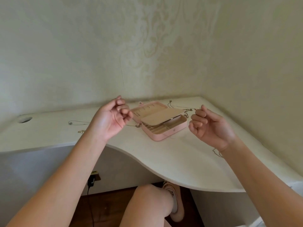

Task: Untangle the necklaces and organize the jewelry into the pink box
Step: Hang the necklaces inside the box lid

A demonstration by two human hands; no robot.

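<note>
Pink box [161, 123] open at frame centre between your raised left hand [113, 119] and right hand [209, 126]; fingers curled, pinch unclear.

Soft, even, slightly dim daylight, warm-green cast. No hard shadows; faint shade under counter [164, 154] edge. No glare. Overall soft focus, fine chains barely resolved. Strong wide-angle bending at frame edges, counter edge curved. Mild blur on left hand [111, 119].
</note>
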